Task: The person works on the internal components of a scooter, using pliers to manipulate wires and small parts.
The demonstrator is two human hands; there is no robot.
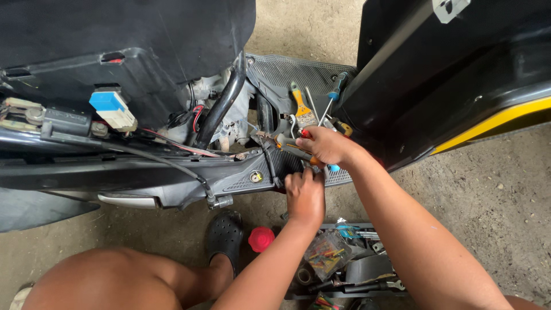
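Pliers (282, 142), orange-handled, sit clamped in your right hand (324, 144) over the scooter's footboard (281, 72), nose toward the opened frame. Your left hand (305, 195), curled shut, braces the footboard's edge; whether it grips anything is unclear. Keep wrists steady, squeeze squarely.

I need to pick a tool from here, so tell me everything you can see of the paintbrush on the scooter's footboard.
The paintbrush lies flat on the ribbed grey footboard, handle pointing away from the person. The handle looks like yellow-orange plastic with a green tip; a metal band joins it to pale, worn bristles. A blue-handled screwdriver lies just to its right. The bristle end lies close to the right hand; contact cannot be told.
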